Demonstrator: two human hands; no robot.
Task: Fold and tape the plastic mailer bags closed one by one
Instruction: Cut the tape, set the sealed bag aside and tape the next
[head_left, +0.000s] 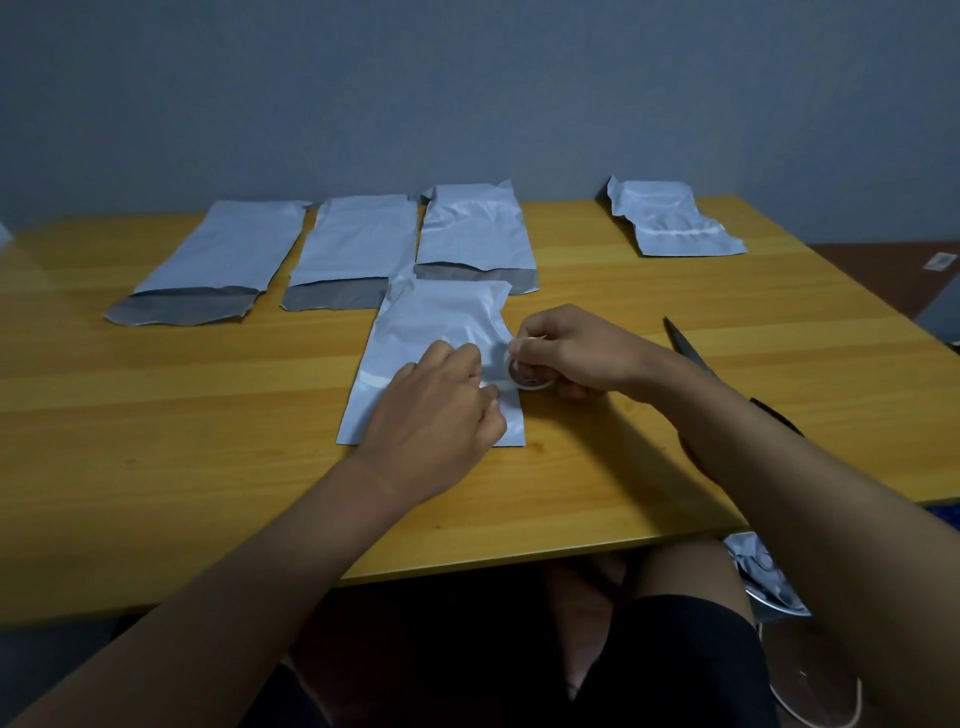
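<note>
So the person's sitting at a yellow wooden tabletop (208, 415) with a white mailer bag (441, 322) lying flat right in front of them. Right hand (571, 353) has its grip curled round a small roll of clear tape (527, 376), held just at the bag's right edge. Left hand (441, 415) is resting on the lower part of the bag, fingers bent, and it looks like the thumb and forefinger are pinching the loose tape end next to the roll, though it's tiny and hard to be sure.

Further back there's a row of three more mailers, left one (218, 254), middle one (353, 244) and right one (475, 228), all with their grey flaps still open toward the person. The near bag's top edge overlaps the flap of that third one. Off at the far right corner sits a crumpled mailer (670, 218), folded over. Black scissors (691, 348) lie just beside the right forearm, partly hidden by it.
</note>
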